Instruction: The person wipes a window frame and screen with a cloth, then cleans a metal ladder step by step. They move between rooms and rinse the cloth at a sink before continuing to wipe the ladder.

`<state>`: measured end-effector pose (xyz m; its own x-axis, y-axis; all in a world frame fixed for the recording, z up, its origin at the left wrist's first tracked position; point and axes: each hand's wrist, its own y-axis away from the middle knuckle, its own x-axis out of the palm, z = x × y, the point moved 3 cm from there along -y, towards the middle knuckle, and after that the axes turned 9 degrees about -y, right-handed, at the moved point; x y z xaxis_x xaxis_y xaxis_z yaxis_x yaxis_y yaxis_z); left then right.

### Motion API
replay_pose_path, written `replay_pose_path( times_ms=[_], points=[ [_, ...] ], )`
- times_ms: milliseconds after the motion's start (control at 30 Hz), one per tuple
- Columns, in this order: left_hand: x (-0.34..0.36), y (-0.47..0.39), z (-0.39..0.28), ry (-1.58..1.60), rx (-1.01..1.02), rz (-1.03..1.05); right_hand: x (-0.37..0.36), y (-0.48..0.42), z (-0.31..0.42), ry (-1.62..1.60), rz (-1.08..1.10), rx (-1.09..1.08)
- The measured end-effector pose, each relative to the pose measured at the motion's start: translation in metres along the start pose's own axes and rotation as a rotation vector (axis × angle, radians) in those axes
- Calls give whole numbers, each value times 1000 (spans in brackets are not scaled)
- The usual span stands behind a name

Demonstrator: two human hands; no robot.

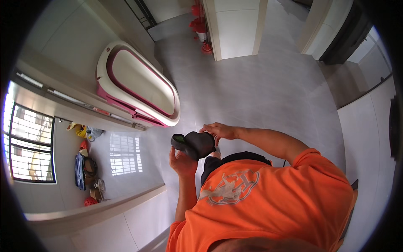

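A dark grey, soft-looking item [200,143] with a green lining in its opening is held in front of my body; it may be footwear, but its kind is hard to tell. My left hand [185,163] supports it from below on the left side, with the thumb against its edge. At its other end, the fingers of my right hand [222,131] grip the upper right edge. Part of its underside is hidden by my left hand. The item is off the floor, near waist height.
A white and pink folding bathtub [143,83] leans along the wall at the left. Red cleaning tools [201,33] stand by a wall end [237,30]. Through a doorway on the left are a barred window [31,143] and hanging clothes [80,171]. Grey tile floor [252,91] stretches ahead.
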<state>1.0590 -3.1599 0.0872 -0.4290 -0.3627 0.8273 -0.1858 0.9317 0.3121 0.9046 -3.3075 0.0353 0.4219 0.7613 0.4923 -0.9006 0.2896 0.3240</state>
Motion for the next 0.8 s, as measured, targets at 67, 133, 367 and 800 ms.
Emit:
replay_pose_path(
  times_ms=[67,133,367,800],
  points=[
    [-2,-33,-14,-1,12,-18,7,-20,27,-23,46,8],
    [-7,-68,-28,14,23,-33,3,-43,54,59,27,-3],
    [-14,-215,-85,-76,25,3,-71,-146,142,134,-161,-107],
    [75,-516,-161,-471,-202,83,-222,-274,317,352,-519,-327]
  ],
)
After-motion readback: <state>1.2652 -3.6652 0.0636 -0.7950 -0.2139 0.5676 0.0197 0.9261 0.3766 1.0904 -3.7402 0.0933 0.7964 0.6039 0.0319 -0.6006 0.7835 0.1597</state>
